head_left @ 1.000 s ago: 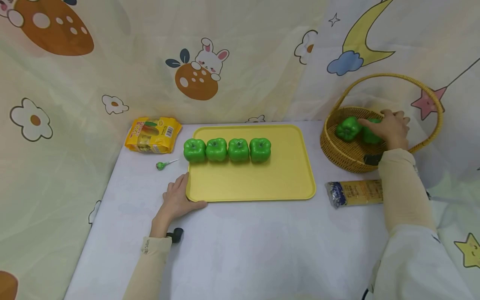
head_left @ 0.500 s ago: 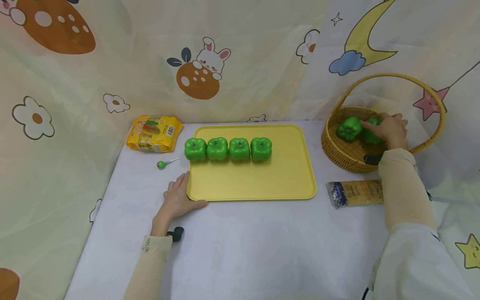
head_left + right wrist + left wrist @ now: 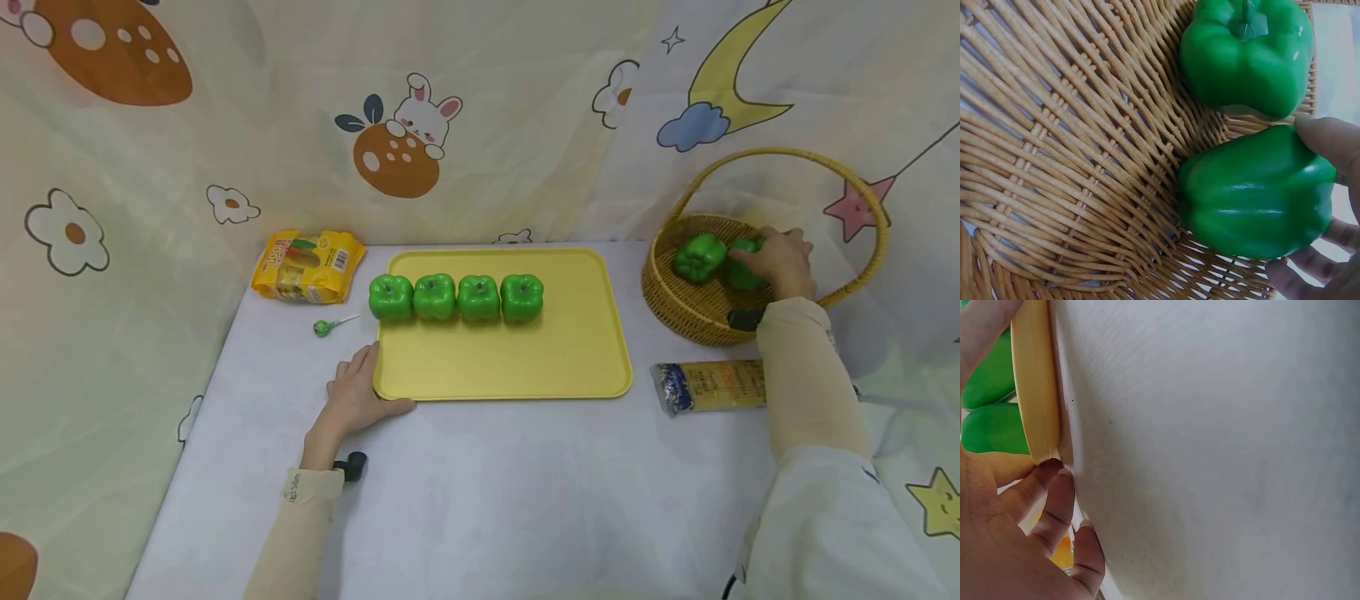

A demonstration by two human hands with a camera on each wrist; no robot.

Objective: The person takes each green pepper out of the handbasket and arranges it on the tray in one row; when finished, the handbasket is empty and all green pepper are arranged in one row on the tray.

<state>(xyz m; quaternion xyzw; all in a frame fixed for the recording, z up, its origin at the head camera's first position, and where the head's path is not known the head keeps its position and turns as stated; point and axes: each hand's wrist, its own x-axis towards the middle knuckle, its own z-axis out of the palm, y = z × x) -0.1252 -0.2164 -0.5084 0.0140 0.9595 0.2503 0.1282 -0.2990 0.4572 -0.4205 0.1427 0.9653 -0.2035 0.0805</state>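
In the head view my right hand (image 3: 783, 265) reaches into a wicker basket (image 3: 678, 312) and grips a green bell pepper (image 3: 1254, 194), thumb on one side and fingers on the other. Another green bell pepper (image 3: 699, 257) lies beside it in the basket. My left hand (image 3: 356, 395) rests at the near left corner of a yellow tray (image 3: 498, 362), thumb along the front edge and fingers along the left edge. Several green bell peppers (image 3: 478, 298) stand in a row toward the back of the tray. The left wrist view shows the fingertips touching the tray's rim (image 3: 1038, 381).
A yellow snack packet (image 3: 309, 267) and a green lollipop (image 3: 322, 328) lie left of the tray. In front of the basket is a clear-and-yellow package (image 3: 708, 387), partly under the right forearm. The basket's tall handle (image 3: 780, 151) arches over the right hand.
The right hand's fingers have drawn in slightly on the pepper in the basket. The left hand and the tray with its peppers have stayed put.
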